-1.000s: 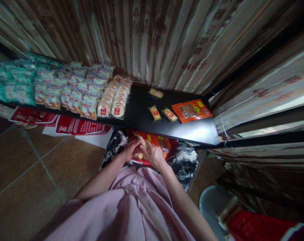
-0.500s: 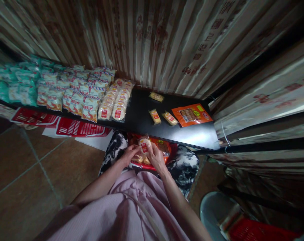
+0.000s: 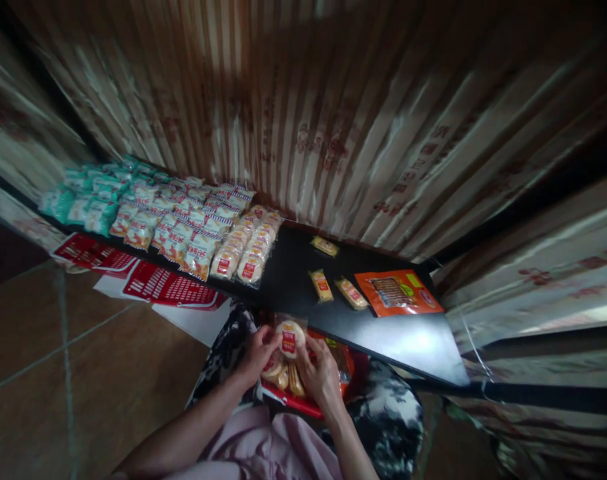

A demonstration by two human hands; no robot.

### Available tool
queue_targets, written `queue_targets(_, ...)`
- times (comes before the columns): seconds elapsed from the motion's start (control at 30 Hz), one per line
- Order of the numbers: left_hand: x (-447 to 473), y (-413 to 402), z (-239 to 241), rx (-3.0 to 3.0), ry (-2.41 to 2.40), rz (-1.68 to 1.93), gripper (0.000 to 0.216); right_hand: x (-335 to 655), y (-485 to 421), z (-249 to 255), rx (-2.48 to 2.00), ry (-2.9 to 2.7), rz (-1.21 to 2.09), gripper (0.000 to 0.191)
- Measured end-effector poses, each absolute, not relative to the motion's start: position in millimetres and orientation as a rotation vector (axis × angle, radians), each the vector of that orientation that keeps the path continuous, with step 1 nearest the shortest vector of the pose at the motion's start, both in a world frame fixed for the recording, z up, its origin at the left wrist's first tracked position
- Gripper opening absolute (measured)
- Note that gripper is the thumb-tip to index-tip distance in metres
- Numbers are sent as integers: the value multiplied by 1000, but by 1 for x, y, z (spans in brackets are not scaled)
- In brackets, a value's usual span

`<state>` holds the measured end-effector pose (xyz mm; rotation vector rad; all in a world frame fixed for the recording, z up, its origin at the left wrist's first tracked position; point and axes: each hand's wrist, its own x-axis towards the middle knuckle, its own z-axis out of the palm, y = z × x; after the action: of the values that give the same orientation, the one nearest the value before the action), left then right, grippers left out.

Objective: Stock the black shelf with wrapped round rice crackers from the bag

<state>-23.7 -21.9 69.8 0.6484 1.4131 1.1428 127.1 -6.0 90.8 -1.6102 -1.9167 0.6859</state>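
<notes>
Both hands hold one clear packet of round crackers with a red label [image 3: 290, 338] upright over a red basket [image 3: 303, 404] on my lap. My left hand [image 3: 258, 353] grips the packet's left side and my right hand [image 3: 322, 373] grips its right side. More cracker packets [image 3: 282, 377] lie in the basket under the hands. Just beyond runs a black shelf [image 3: 408, 337]. On it stand two rows of the same cracker packets [image 3: 246, 257], to the left of three small yellow packets [image 3: 323, 285] and an orange pouch [image 3: 397, 292].
Further left the shelf carries rows of red-and-white snack bags [image 3: 183, 230] and teal bags [image 3: 78, 203]. Red basket lids [image 3: 158, 287] lie on the tiled floor [image 3: 83, 373] below. Striped curtains [image 3: 333, 120] hang behind the shelf and at the right.
The hands have lifted a cracker packet out of the basket and now hold it upright, label facing me. The camera has tilted up, so the shelf sits lower in view.
</notes>
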Motion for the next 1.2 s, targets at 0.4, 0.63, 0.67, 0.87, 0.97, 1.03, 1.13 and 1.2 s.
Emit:
queue_targets(0.4,-35,2,86,837,1538,1287,14,114,8,112,-1552,-1749,941,39)
queue_targets(0.63,-35,22,94,878,1524,1463,16,103,22,112,-1467,-1467,1160,43)
queue_targets(0.67,-35,24,96,888,1521,1471,16,101,23,112,-1444,-1439,1201,43)
queue_targets(0.87,-34,36,96,991,1549,1463,16,95,34,107,-1348,-1366,1228,42)
queue_targets(0.97,-32,41,93,1081,1609,1425,24,94,42,100,-1360,-1360,1183,48)
queue_targets(1.03,-31,45,91,1117,1619,1418,30,92,49,96,-1372,-1366,1165,51)
queue_targets(1.13,-29,51,91,1134,1601,1403,36,89,59,93,-1390,-1366,1123,53)
queue_targets(1.2,-28,55,92,1128,1586,1392,40,86,66,94,-1422,-1360,1079,54)
